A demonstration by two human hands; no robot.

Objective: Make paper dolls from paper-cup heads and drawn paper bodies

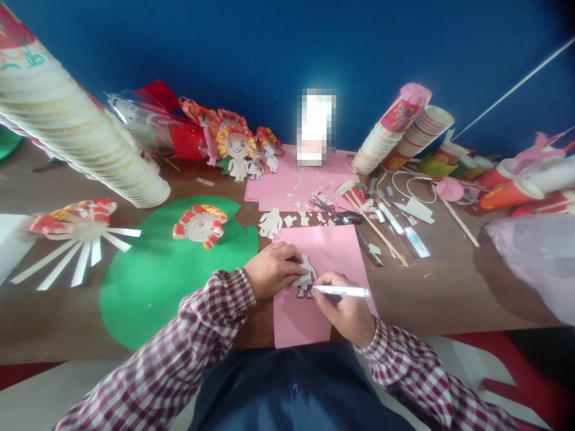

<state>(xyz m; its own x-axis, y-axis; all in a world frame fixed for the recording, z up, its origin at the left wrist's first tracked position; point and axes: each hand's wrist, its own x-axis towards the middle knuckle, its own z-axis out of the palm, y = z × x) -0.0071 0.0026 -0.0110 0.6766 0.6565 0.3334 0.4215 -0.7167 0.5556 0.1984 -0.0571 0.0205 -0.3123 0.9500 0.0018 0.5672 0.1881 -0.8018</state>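
Observation:
My left hand (272,269) presses a small cream body-shaped cutout (306,276) flat onto a pink paper sheet (332,245) at the table's near edge, fingers closed over it. My right hand (345,308) grips a white pen (341,291), its tip at the cutout's lower edge where a dark outline shows on the pink sheet. Both sleeves are red-and-white checked.
A green paper circle (148,287) carries a paper-cup face (200,224). Stacked paper cups (85,143) lie at left and more cup stacks (404,134) at back right. Scissors (339,214), sticks, scraps, finished dolls (238,146) and a plastic bag (534,257) crowd the table.

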